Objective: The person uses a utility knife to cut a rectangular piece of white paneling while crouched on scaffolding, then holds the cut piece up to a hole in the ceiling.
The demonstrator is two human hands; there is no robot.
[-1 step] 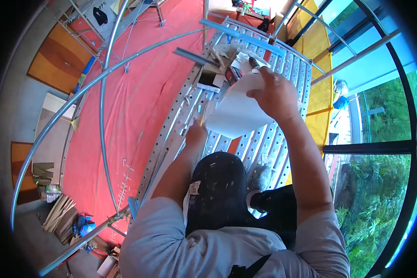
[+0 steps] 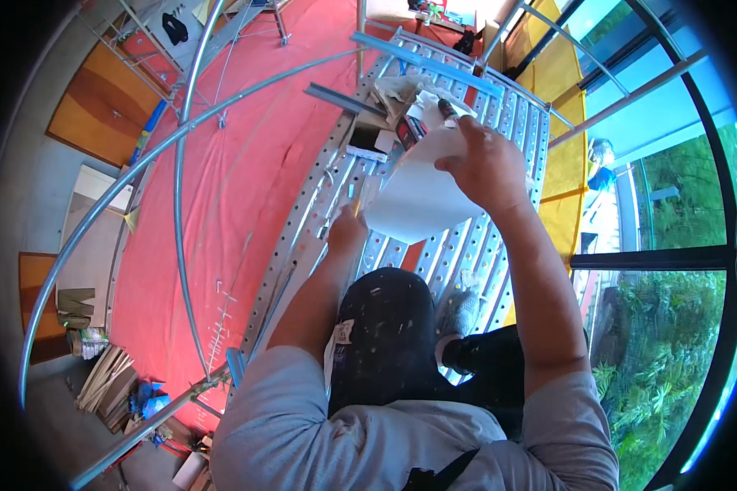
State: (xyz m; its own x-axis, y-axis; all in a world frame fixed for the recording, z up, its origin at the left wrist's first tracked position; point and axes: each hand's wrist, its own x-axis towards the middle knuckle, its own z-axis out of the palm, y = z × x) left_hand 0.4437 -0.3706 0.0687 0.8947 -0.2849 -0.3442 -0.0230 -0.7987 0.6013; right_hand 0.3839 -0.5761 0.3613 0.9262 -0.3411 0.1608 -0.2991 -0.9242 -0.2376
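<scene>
A pale white sheet [image 2: 426,196], bent in a shallow curve, stands tilted in front of my knee. My right hand [image 2: 490,168] grips its upper right edge, thumb on the near face and fingers over the far side. At the sheet's lower left edge is my left hand [image 2: 348,231], its fingers closed around a slim tool with a yellowish part; its kind is too small to make out. Behind the sheet, a dark-handled tool [image 2: 446,108] lies on crumpled white paper. Beside that sits an open cardboard box [image 2: 373,141].
I am on a perforated metal scaffold platform [image 2: 512,123]. Metal channels [image 2: 340,98] lie across it. Scaffold tubes [image 2: 182,188] rise at my left, with red sheeting [image 2: 246,164] beyond and below. Dark-framed windows [image 2: 655,260] and yellow sheeting [image 2: 563,176] stand at the right.
My left hand has shifted very slightly away from me along the sheet's left edge. My right hand and the sheet stay practically where they were.
</scene>
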